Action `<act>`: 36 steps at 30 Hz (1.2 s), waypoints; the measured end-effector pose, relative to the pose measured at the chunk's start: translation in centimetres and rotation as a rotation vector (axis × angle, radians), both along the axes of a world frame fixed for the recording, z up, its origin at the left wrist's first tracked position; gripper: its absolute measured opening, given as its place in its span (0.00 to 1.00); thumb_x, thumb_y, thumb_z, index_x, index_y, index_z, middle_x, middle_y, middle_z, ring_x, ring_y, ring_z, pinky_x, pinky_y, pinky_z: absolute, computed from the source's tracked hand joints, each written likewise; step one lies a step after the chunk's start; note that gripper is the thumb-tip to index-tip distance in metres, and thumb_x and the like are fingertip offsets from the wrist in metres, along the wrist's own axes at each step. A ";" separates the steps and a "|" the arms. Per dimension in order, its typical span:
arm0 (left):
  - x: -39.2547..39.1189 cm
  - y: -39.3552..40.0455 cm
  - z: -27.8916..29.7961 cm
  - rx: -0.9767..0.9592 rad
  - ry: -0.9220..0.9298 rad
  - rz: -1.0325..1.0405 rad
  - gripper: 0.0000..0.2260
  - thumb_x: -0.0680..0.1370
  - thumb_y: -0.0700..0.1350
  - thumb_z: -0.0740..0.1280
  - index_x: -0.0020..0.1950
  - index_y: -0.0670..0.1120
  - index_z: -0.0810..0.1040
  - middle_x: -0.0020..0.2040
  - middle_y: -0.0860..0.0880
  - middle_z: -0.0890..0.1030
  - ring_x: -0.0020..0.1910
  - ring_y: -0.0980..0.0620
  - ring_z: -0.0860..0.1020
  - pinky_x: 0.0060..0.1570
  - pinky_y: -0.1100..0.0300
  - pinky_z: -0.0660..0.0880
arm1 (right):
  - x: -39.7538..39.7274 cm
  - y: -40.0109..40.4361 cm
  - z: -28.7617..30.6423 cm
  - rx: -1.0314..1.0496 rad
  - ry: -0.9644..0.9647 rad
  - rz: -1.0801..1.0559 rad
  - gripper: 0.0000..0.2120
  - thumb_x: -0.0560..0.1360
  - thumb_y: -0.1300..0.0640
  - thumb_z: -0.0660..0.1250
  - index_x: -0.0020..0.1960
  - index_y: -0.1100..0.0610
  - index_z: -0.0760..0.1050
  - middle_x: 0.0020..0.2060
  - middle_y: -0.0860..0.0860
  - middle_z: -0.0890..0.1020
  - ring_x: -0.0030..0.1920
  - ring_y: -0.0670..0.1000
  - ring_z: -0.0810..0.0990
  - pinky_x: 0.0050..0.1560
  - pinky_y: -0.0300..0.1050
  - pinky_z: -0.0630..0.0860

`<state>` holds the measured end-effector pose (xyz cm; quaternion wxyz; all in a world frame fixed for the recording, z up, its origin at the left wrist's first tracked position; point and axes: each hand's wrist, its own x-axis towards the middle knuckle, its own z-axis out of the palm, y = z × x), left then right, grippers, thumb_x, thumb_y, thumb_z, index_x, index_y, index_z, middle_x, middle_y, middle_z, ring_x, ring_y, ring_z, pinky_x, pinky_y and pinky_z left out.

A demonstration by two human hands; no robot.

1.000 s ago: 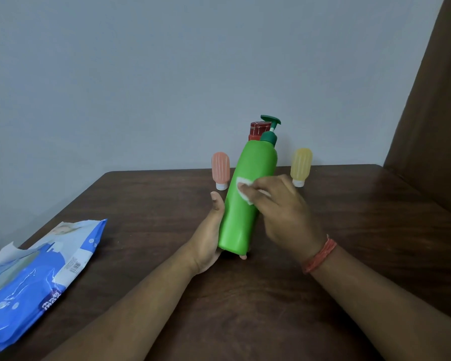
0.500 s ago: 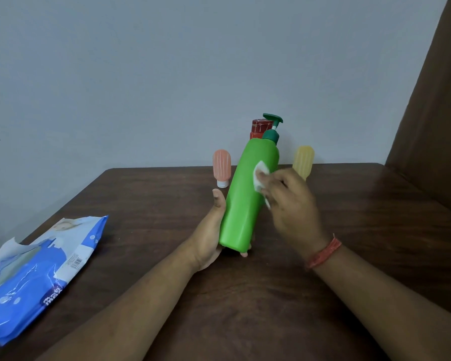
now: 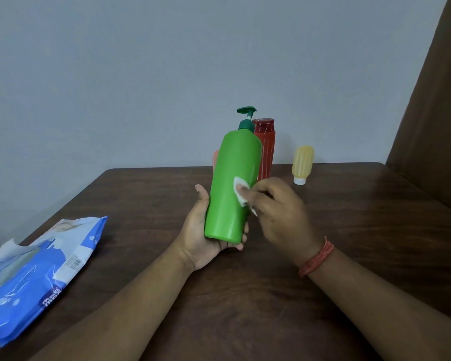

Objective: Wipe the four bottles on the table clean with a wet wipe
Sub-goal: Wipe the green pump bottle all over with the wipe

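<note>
My left hand (image 3: 203,230) grips the lower part of a tall green pump bottle (image 3: 232,188), held up above the table and leaning slightly right. With my right hand (image 3: 279,214) I press a small white wet wipe (image 3: 240,191) against the bottle's right side at mid-height. Behind the green bottle stands a red bottle (image 3: 266,149), partly hidden. A small yellow bottle (image 3: 302,162) stands cap-down to the right. A small pink bottle (image 3: 215,157) shows only as a sliver at the green bottle's left edge.
A blue pack of wet wipes (image 3: 37,272) lies at the left edge of the dark wooden table (image 3: 349,256), with a wipe poking out of its top. A grey wall runs behind the table. A brown panel (image 3: 432,126) rises at the right.
The green bottle has shifted left and stands more upright, now covering the pink bottle and uncovering the red one. My right hand with the wipe has slid down from the bottle's shoulder to mid-height.
</note>
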<state>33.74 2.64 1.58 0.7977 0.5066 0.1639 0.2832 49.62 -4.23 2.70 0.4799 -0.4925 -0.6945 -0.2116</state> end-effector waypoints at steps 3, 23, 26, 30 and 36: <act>-0.2 0.1 0.0 -0.037 -0.043 0.008 0.42 0.75 0.73 0.44 0.57 0.44 0.84 0.42 0.37 0.80 0.35 0.43 0.79 0.32 0.54 0.77 | -0.6 -0.4 -0.5 -0.017 -0.054 0.076 0.14 0.83 0.58 0.61 0.57 0.66 0.82 0.43 0.56 0.79 0.42 0.52 0.76 0.41 0.50 0.76; -0.4 0.0 0.3 -0.159 -0.064 0.005 0.40 0.78 0.71 0.46 0.55 0.42 0.84 0.42 0.38 0.81 0.32 0.44 0.80 0.31 0.53 0.80 | -0.8 -0.5 -0.4 0.037 -0.067 0.102 0.16 0.83 0.60 0.59 0.48 0.65 0.82 0.44 0.57 0.81 0.44 0.56 0.79 0.46 0.51 0.77; -0.6 0.1 0.1 -0.146 -0.026 -0.098 0.43 0.77 0.73 0.45 0.53 0.39 0.84 0.42 0.38 0.79 0.34 0.45 0.80 0.33 0.53 0.80 | 0.4 0.2 -0.4 0.039 0.092 0.027 0.07 0.78 0.67 0.64 0.49 0.65 0.81 0.45 0.56 0.80 0.46 0.53 0.78 0.49 0.46 0.76; -0.5 0.5 -0.3 -0.079 0.018 -0.238 0.45 0.76 0.74 0.44 0.56 0.36 0.81 0.43 0.39 0.78 0.37 0.44 0.79 0.36 0.52 0.79 | 2.2 0.8 0.1 0.049 0.319 -0.039 0.09 0.75 0.71 0.68 0.52 0.61 0.81 0.47 0.52 0.79 0.49 0.49 0.78 0.52 0.36 0.74; -0.1 0.3 -0.5 -0.014 0.046 -0.251 0.42 0.76 0.72 0.48 0.59 0.37 0.80 0.45 0.38 0.80 0.36 0.41 0.80 0.33 0.51 0.79 | 3.8 0.7 0.9 0.105 0.428 -0.073 0.09 0.76 0.68 0.68 0.54 0.60 0.81 0.48 0.49 0.79 0.50 0.48 0.79 0.52 0.45 0.77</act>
